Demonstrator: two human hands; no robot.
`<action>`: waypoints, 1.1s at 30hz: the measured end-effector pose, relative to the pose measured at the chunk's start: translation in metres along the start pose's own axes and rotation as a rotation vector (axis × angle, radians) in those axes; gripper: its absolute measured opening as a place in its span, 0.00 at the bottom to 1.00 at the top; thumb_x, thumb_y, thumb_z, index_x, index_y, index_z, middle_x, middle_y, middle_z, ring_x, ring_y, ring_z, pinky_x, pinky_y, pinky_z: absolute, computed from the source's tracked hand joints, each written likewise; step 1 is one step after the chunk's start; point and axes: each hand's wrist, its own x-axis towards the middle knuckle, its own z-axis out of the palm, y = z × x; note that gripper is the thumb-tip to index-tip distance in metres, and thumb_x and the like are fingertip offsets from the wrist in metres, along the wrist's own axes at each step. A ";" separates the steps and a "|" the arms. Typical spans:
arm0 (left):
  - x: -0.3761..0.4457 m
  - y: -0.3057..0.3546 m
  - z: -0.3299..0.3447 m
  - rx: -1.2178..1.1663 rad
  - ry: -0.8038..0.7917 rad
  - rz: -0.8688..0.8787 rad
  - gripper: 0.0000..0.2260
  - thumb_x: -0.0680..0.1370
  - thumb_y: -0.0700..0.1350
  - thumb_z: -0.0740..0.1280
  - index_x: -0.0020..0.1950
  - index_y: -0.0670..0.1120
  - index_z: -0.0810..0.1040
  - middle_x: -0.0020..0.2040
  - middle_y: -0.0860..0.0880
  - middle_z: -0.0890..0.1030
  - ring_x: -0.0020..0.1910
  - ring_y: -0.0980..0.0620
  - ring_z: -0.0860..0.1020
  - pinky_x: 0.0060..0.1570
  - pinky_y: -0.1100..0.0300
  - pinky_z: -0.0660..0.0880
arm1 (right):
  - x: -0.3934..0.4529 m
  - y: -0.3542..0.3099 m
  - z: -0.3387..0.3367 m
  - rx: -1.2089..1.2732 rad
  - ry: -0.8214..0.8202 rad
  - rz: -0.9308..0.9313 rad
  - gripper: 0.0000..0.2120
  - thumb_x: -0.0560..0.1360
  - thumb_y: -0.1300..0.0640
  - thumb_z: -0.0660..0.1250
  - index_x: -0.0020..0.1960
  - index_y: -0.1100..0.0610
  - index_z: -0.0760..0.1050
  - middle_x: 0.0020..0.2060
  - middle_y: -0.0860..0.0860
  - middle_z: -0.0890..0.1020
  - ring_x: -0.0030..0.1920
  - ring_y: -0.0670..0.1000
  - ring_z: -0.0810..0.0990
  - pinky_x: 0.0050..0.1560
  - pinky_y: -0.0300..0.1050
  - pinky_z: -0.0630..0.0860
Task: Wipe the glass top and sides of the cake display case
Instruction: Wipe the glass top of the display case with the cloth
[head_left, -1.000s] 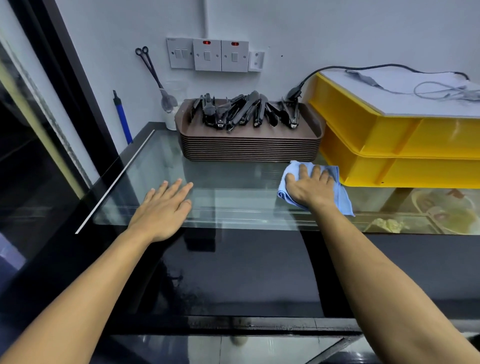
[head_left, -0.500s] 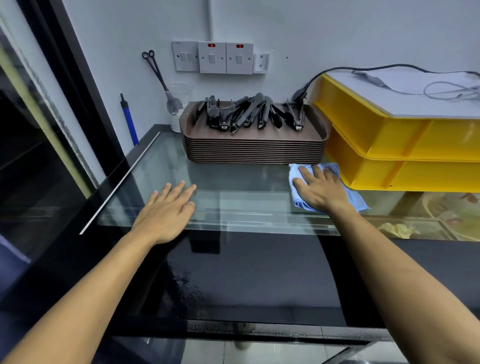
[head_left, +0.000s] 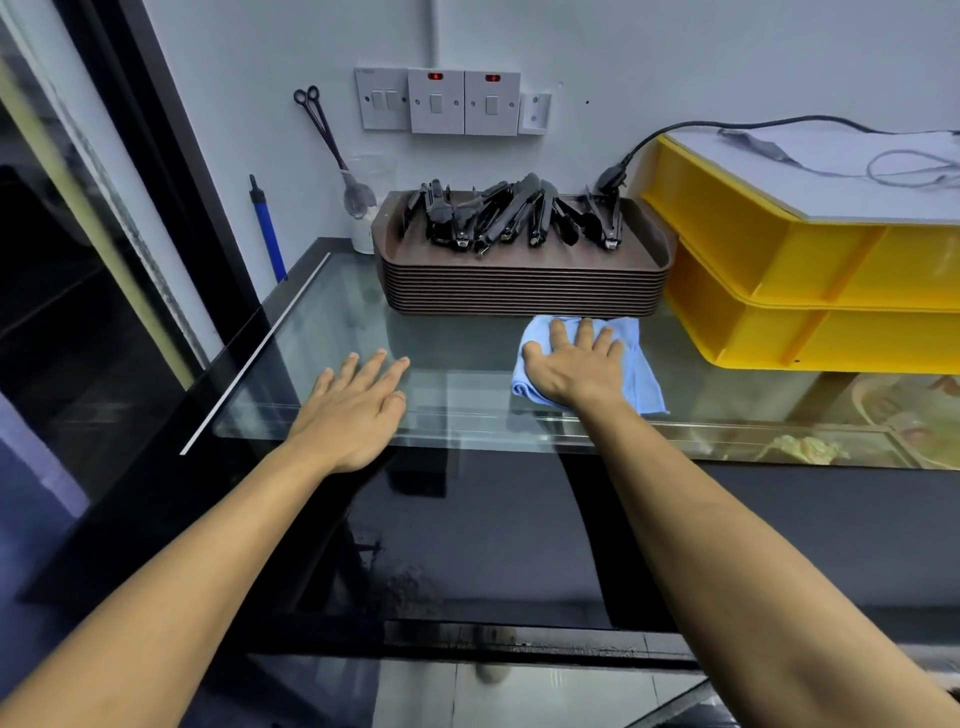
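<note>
Two hands on the glass top (head_left: 467, 379): right hand (head_left: 579, 366), fingers spread flat, presses the blue cloth (head_left: 636, 364) and has slid it toward twelve o'clock, up against the stacked trays (head_left: 524, 286). Left hand (head_left: 353, 410) stays flat, braced. Far strip covered; sides apparently remain.

wall (head_left: 675, 62): pale grey | switch plates (head_left: 437, 101): white, red lights | door frame (head_left: 156, 156): black, left
</note>
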 end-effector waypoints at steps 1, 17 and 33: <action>0.000 0.000 0.000 -0.001 0.003 -0.001 0.25 0.87 0.55 0.41 0.85 0.60 0.41 0.85 0.55 0.39 0.84 0.51 0.38 0.82 0.49 0.37 | -0.001 -0.007 0.002 -0.001 -0.006 -0.009 0.36 0.80 0.36 0.44 0.84 0.48 0.47 0.83 0.59 0.45 0.82 0.65 0.41 0.80 0.62 0.39; 0.013 -0.049 -0.010 -0.063 0.012 0.158 0.25 0.86 0.61 0.39 0.85 0.63 0.49 0.85 0.58 0.46 0.84 0.54 0.42 0.82 0.49 0.40 | -0.030 -0.075 0.015 -0.032 -0.056 -0.277 0.32 0.81 0.37 0.45 0.84 0.42 0.47 0.84 0.53 0.46 0.83 0.60 0.42 0.80 0.60 0.39; 0.006 -0.051 -0.013 -0.210 -0.042 0.166 0.37 0.80 0.72 0.35 0.85 0.56 0.47 0.85 0.57 0.47 0.84 0.55 0.42 0.83 0.50 0.40 | -0.168 -0.087 0.025 -0.090 -0.101 -0.608 0.29 0.84 0.37 0.48 0.83 0.39 0.48 0.84 0.49 0.47 0.83 0.54 0.42 0.81 0.53 0.41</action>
